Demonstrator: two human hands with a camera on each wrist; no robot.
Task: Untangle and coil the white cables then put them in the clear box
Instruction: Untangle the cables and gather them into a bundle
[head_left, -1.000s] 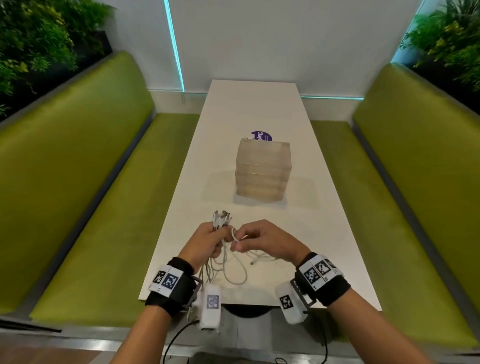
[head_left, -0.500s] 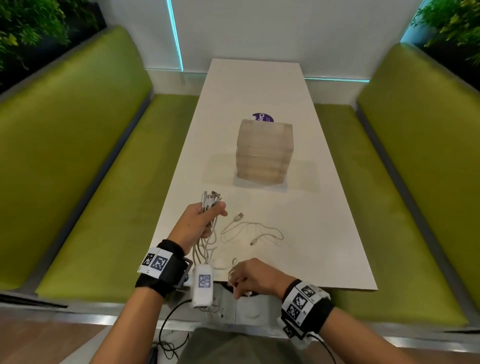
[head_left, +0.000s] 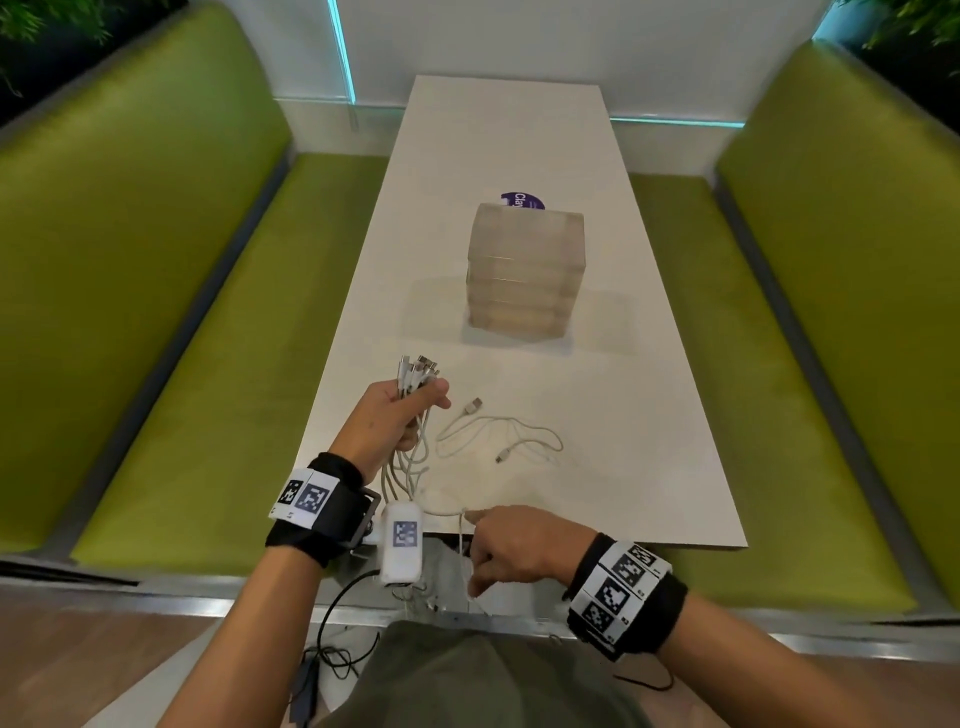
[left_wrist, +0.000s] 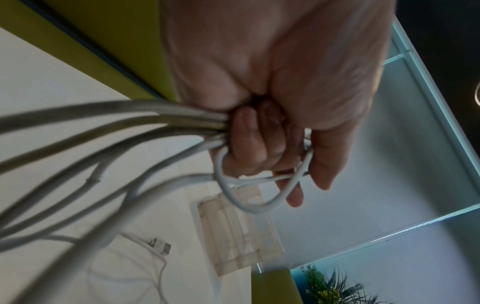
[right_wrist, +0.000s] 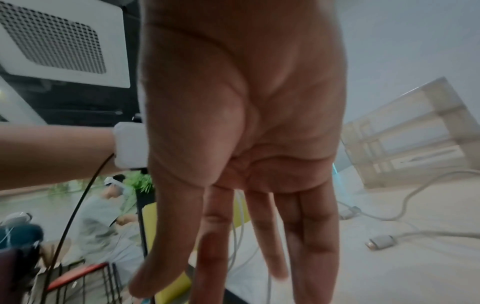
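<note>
A white wall (head_left: 519, 41) edged with teal light strips backs a booth where 2 green benches (head_left: 130, 291) flank a long white table (head_left: 613, 415). Near the table's middle stands the clear box (head_left: 524, 275), a purple sticker (head_left: 522, 200) just behind it. Closer in, 1 loose cable (head_left: 498, 431) lies on the tabletop with both plugs free. The person's left hand (head_left: 400, 421) is fisted around a bundle of white cables (head_left: 410, 457), plugs fanning out above the fist and cords trailing over the near edge. The right hand (head_left: 524, 545), at that edge, has its fingers extended in the wrist view, a white cable strand (right_wrist: 239, 214) running behind them; whether it pinches that strand cannot be told.
</note>
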